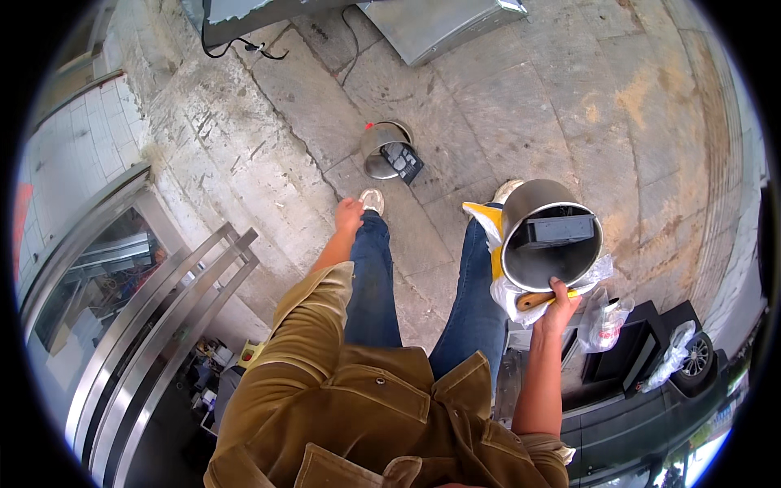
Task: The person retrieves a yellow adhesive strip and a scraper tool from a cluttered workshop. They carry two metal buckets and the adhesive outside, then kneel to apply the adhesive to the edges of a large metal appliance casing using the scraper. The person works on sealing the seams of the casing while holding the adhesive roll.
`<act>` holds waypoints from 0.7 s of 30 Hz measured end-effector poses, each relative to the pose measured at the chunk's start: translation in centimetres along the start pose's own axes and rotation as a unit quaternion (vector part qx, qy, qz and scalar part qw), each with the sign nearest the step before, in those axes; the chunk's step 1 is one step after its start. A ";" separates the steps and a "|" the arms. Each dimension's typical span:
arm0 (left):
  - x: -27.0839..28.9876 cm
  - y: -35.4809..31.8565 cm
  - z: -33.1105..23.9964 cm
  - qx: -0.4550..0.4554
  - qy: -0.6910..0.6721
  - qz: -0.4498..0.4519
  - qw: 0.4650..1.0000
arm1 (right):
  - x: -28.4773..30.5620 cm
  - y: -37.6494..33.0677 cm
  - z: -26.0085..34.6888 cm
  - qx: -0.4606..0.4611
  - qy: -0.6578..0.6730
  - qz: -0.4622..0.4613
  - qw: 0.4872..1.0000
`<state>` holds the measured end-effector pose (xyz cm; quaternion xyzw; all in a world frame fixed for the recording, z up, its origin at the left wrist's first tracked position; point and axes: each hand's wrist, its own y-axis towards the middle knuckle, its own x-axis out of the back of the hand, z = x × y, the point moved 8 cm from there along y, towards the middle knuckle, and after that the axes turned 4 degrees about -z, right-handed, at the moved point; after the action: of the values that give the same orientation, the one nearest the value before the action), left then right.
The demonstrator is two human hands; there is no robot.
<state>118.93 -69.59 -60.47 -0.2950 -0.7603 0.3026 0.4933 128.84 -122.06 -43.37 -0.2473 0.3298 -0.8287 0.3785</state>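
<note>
My right hand [559, 309] grips the rim of a deep metal pot [529, 268], its thumb over the edge. A black box-shaped thing [560, 230] lies inside the pot. Against the same hand are a brown wooden handle [533, 301] and a thin yellow strip; whether the fingers hold them too, I cannot tell. A white and yellow plastic bag [486, 221] shows beside and below the pot. My left hand [350, 215] hangs over the paving near my left shoe, fingers curled, with nothing visible in it.
A second metal pot [376, 163] lies on the paving ahead, with a black plastic piece [403, 162] at its mouth. Metal cabinets [443, 28] and a black cable [244, 45] are at the far side. A glass door with metal bars [163, 342] stands left; a car wheel [695, 358] shows right.
</note>
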 end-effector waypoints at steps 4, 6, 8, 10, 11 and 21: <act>12.9 -7.7 0.6 -0.080 0.154 -0.058 0.983 | 4.6 -1.2 5.9 -0.009 0.032 0.014 0.999; 17.2 -12.6 -1.3 -0.102 0.199 -0.098 0.970 | 7.4 -1.1 9.1 0.003 0.028 0.011 1.000; 19.3 -16.2 -4.6 -0.125 0.218 -0.128 0.960 | 8.6 -1.6 13.5 0.037 0.044 0.018 0.998; 16.0 -20.1 -9.9 -0.153 0.171 -0.116 0.966 | 9.6 -1.7 17.1 0.033 0.063 0.034 0.997; 13.3 -22.4 -13.0 -0.181 0.136 -0.087 0.970 | 9.6 -1.8 19.3 0.036 0.059 0.037 0.997; -9.1 -54.2 -45.6 -0.511 0.097 0.247 0.817 | 3.1 -0.5 37.2 0.068 0.099 0.070 0.990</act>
<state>156.22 -103.54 -9.94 -0.7102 -0.6556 -0.0484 0.2517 151.31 -137.64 -17.90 -0.1141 0.3255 -0.8408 0.4173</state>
